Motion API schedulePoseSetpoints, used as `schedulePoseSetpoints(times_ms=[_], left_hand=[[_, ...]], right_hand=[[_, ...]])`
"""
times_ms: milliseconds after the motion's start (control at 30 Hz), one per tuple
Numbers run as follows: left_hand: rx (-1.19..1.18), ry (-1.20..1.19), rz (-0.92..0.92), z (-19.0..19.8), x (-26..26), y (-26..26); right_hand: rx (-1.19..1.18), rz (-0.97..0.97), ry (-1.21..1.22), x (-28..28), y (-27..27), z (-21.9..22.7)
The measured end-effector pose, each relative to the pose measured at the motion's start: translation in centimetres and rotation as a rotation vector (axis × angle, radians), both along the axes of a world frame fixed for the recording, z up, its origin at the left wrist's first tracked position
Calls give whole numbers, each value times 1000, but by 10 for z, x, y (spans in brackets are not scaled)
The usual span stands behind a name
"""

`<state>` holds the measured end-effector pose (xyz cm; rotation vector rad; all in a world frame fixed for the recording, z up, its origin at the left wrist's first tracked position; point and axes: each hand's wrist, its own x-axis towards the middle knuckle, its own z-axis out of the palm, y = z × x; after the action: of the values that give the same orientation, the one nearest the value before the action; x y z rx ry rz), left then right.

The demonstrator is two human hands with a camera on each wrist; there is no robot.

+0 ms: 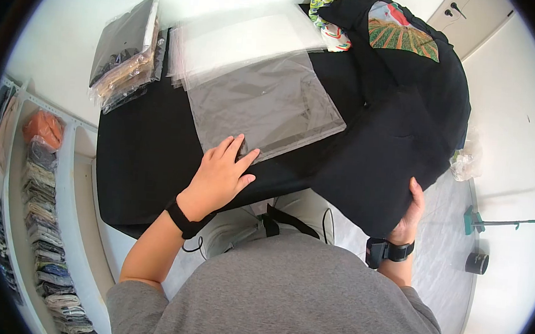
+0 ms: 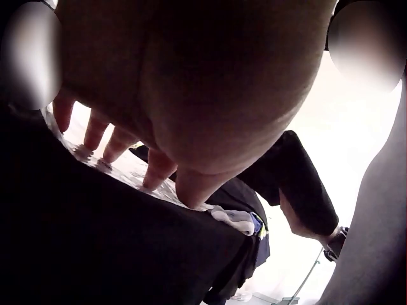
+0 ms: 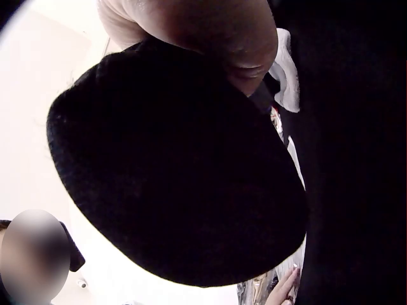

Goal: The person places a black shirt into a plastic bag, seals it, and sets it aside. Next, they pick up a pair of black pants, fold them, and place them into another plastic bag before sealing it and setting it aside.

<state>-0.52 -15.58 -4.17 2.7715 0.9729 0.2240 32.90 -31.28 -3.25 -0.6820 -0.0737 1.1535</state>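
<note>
My left hand point(image 1: 217, 176) rests with spread, straight fingers on the near edge of a clear plastic bag point(image 1: 265, 105) lying flat on the black-covered table. In the left wrist view its fingertips point(image 2: 152, 181) press down on the shiny plastic. A folded black garment point(image 1: 380, 156) is in my right hand point(image 1: 410, 211), which grips its near right edge with the thumb on top. The garment hangs in a flat panel over the table's right front part. In the right wrist view this dark cloth point(image 3: 178, 171) hides most of the scene, and the fingers underneath are hidden.
More clear bags point(image 1: 245, 35) lie in a stack behind. At the back left stands a pile of bagged garments point(image 1: 127, 45). A black garment with a field print point(image 1: 404, 37) lies at the back right. Shelves of packed clothes point(image 1: 46, 226) line the left side.
</note>
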Motion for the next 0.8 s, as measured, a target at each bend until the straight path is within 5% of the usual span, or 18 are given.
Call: schedulePoseSetpoints(times_ms=[167, 467, 800], left_hand=[[37, -96, 10, -1, 3, 10], [82, -471, 47, 15, 29, 35], [168, -493, 12, 26, 31, 34]], right_hand=[[-45, 52, 3, -21, 14, -4], [-24, 546, -112, -56, 54, -19], [-98, 853, -108, -39, 84, -29]])
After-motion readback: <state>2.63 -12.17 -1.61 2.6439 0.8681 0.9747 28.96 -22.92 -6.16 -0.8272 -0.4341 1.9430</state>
